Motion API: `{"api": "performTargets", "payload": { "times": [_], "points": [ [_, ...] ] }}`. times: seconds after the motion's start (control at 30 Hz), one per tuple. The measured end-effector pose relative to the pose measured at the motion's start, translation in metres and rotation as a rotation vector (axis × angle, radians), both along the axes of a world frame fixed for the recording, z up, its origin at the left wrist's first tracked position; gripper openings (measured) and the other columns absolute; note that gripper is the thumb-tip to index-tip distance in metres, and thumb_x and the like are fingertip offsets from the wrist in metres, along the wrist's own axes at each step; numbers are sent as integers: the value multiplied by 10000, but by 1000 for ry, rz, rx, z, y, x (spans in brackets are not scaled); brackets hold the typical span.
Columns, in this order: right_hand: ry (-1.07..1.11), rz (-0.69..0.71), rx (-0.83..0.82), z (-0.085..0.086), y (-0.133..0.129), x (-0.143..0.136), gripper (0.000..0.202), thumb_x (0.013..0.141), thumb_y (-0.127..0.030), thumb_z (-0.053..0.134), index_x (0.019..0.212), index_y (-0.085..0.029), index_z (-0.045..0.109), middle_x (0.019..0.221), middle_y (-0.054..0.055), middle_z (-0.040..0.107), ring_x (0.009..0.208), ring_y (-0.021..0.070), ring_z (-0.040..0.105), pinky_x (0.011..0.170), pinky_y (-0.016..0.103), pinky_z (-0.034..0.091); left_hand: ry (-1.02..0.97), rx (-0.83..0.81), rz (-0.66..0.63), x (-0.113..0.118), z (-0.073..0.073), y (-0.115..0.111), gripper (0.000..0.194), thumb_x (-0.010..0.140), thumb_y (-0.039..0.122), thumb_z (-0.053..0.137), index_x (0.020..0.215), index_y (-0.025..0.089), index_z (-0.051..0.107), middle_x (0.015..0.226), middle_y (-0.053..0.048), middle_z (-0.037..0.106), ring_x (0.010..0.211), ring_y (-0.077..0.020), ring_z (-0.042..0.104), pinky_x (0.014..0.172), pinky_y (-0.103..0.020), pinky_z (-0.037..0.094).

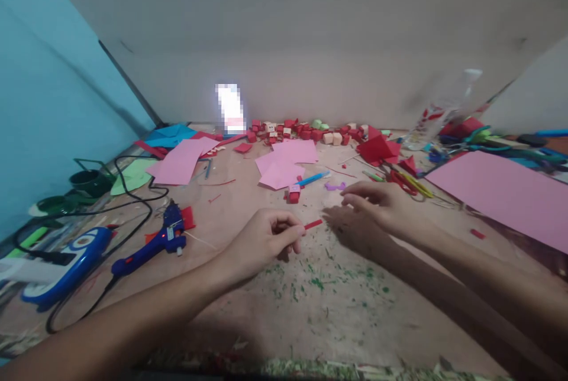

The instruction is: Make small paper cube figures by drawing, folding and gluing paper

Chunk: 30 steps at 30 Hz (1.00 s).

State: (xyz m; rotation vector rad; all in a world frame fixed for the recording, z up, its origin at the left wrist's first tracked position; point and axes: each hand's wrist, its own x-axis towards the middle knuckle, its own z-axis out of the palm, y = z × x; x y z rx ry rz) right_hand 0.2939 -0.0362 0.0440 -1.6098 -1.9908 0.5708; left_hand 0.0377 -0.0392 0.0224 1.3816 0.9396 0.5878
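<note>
My left hand (pixel 274 234) is closed, pinching a narrow red paper strip (pixel 313 225) between thumb and fingertips; the strip points to the right. Above the table to its right is my right hand (pixel 377 204), fingers loosely bent and apart, with nothing seen in it. Just beyond its fingertips lies a small purple piece with curved edges (pixel 335 186). A little red and pink paper cube figure (pixel 294 193) sits beyond my left hand. Touching or close behind it is a blue pen (pixel 313 178). Pink paper sheets (pixel 284 162) lie farther back.
A blue glue gun (pixel 153 245) with a black cord lies at left, beside a blue-and-white power strip (pixel 66 268). Many small red cubes (pixel 306 131) line the back. Scissors (pixel 406 183), a large pink sheet (pixel 501 191) and a clear bottle (pixel 439 115) are at right.
</note>
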Motion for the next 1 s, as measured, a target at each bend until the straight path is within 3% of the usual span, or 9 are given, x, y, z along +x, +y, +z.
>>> {"api": "performTargets", "payload": {
  "times": [0.17,0.3,0.43,0.5,0.53,0.57,0.73,0.83,1.0],
  "points": [
    [-96,-86,26,5,2,52,247,861,-322,623,921,-146,787,917,117,793,790,257,711,722,349,523,-90,-96,-63,8,-3,-9,206,901,351,626,876,150,663,660,-16,669,499,-107,566,492,-221,426],
    [-94,-106,7,9,-16,61,338,932,-390,558,966,-126,767,905,123,784,750,228,707,680,331,535,-115,-124,-75,15,-10,-12,234,878,379,643,875,145,647,651,-22,670,496,-111,571,498,-228,442],
    [-75,-27,-104,30,-47,65,412,967,-478,537,888,-139,757,767,77,755,600,162,675,571,270,510,-121,-98,-82,16,-16,-10,309,863,456,658,843,149,626,637,-21,666,487,-111,561,484,-225,422],
    [-75,32,-206,42,-58,73,450,913,-568,590,869,-163,779,706,55,747,509,151,651,502,263,498,-123,-89,-95,14,-17,-9,340,862,480,659,818,145,624,644,-24,665,500,-106,557,500,-224,421],
    [-90,27,-245,47,-60,78,486,888,-614,593,870,-170,788,693,56,746,507,162,654,506,275,509,-121,-84,-99,13,-17,-9,354,858,491,662,797,144,622,643,-24,661,508,-106,556,509,-226,423],
    [-126,-72,-208,51,-59,85,522,874,-652,578,822,-177,788,676,56,740,523,176,666,525,287,524,-118,-80,-98,12,-17,-9,367,851,501,665,779,145,617,641,-23,656,514,-108,555,515,-229,425],
    [-282,-488,50,49,-26,113,347,986,-427,533,1054,-152,734,1119,136,740,1027,279,693,899,375,529,-108,-58,-87,6,-18,-10,385,839,525,661,755,153,608,631,-14,637,533,-118,552,545,-248,440],
    [-357,-559,3,41,2,124,254,998,-358,584,1122,-161,687,1193,93,692,1074,237,661,948,437,532,-98,-51,-94,5,-20,-10,385,837,529,655,751,157,605,622,-18,641,525,-122,545,534,-249,430],
    [-421,-564,-213,26,45,131,320,976,-347,633,1243,-170,637,1272,85,640,1068,255,659,888,429,574,-103,-35,-105,6,-20,-12,350,847,497,651,760,162,601,615,-15,641,523,-124,552,528,-243,425]
  ]
}}
